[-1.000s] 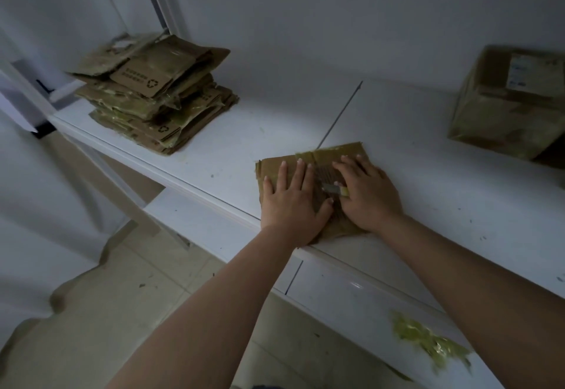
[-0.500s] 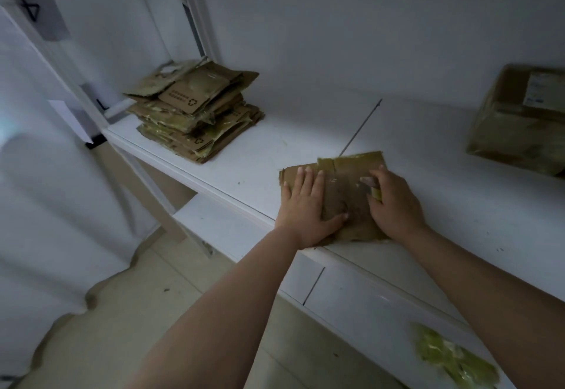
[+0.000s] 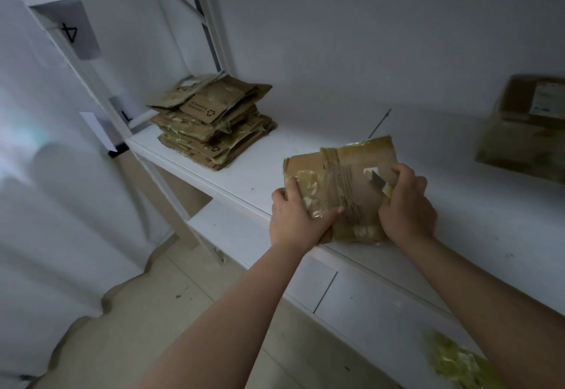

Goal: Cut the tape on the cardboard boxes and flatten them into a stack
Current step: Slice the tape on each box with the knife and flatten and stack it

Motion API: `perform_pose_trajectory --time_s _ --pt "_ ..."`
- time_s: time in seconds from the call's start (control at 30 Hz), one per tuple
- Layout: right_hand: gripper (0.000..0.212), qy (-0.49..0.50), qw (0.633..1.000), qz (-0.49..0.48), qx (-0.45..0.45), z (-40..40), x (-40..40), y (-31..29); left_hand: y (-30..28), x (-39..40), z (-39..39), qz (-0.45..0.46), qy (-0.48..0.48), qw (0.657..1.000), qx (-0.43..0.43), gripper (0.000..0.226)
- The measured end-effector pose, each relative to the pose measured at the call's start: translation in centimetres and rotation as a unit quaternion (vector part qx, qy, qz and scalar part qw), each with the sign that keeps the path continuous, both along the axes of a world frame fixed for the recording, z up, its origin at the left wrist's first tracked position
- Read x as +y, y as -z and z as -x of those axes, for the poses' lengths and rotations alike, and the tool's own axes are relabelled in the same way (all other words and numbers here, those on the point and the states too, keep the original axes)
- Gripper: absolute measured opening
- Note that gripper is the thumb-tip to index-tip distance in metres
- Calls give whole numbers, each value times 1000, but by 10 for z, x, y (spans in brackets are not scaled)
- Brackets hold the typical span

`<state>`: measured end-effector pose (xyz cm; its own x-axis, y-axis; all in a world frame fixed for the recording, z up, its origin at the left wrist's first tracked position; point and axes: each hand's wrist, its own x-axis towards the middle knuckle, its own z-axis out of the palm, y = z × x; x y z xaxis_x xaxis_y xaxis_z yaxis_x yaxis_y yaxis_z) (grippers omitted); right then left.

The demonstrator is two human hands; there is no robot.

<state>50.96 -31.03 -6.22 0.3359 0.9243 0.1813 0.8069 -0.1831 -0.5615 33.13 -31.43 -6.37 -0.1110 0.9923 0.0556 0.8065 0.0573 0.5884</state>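
Observation:
A flattened cardboard box (image 3: 348,183), brown with yellowish tape on it, is tilted up off the white shelf (image 3: 269,168) near its front edge. My left hand (image 3: 296,217) grips the box's left lower edge, thumb on top. My right hand (image 3: 406,208) grips the right edge and also holds a small utility knife (image 3: 380,183), whose blade lies against the cardboard. A stack of flattened boxes (image 3: 214,122) lies at the shelf's left end.
An intact taped box (image 3: 526,125) with a white label stands on the shelf at the far right. A wad of peeled yellow tape (image 3: 455,361) clings to the lower shelf edge at bottom right. White upright posts frame the shelf's left end; beige floor lies below.
Both hands pressed flat on the box lying on the shelf; now they grip its edges and have lifted it so it tilts up. The view has swung left.

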Motion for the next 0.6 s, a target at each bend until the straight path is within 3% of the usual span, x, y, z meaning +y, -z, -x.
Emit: perform_pose_trajectory --time_s 0.3,0.6 --pt "58 38 995 -36 83 64 40 -21 -50 51 64 -134 30 981 135 109" --pt "60 17 986 -114 119 205 130 -94 -120 147 209 -218 34 951 215 86"
